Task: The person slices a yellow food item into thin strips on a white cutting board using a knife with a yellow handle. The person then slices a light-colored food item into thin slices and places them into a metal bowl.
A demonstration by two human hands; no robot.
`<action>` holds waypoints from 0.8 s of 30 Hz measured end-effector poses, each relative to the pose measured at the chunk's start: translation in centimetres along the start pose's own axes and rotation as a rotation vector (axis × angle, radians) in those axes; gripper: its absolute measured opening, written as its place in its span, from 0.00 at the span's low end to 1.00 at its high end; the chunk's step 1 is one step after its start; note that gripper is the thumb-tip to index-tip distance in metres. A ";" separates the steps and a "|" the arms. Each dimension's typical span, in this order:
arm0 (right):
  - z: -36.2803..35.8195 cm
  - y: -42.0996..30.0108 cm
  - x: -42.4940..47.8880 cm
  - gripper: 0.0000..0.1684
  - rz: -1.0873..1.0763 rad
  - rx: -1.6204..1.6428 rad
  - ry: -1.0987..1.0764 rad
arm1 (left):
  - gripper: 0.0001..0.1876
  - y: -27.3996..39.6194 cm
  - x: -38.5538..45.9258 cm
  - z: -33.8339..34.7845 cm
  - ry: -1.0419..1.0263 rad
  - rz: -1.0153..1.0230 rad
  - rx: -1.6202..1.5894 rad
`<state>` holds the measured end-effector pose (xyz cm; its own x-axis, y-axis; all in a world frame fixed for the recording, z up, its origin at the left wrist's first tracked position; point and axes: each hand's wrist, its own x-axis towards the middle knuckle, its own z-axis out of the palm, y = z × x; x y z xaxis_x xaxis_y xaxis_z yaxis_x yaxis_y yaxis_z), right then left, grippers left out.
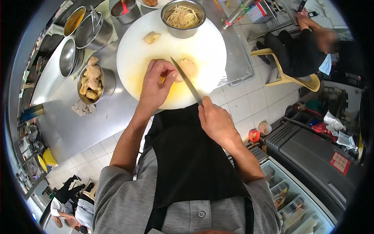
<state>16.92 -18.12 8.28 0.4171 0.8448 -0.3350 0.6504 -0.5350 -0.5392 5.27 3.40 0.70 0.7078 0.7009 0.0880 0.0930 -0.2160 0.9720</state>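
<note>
My right hand point(217, 120) grips the handle of a kitchen knife point(187, 80), its blade angled up and left over a round white cutting board point(131, 52). Close to the blade's left side, my left hand point(157, 83) is curled with thumb and fingertips together on a small pale piece of ginger point(178, 78), partly hidden by the fingers and blade. Right of the blade lies a larger pale piece, apparently ginger point(189, 66), on a yellow-stained part of the board. Farther up sits another peeled chunk point(152, 37). A steel bowl point(184, 32) of pale julienned strips stands at the board's far edge.
On the steel table point(67, 128), a steel pot point(108, 83) holds peeled ginger chunks. Several pots and bowls point(67, 57) stand at the upper left. A seated person point(304, 49) is at the right; other people are at lower left. An opened glass-edged chiller point(295, 199) lies lower right.
</note>
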 end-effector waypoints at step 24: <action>-1.6 -1.2 -0.8 0.09 -0.067 -0.123 -0.030 | 0.03 0.7 -0.4 0.2 0.066 0.020 -0.050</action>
<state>16.81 -18.21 10.40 0.3523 0.8773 -0.3259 0.7495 -0.4730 -0.4631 5.20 2.87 1.27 0.6613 0.7404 0.1204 0.0431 -0.1977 0.9793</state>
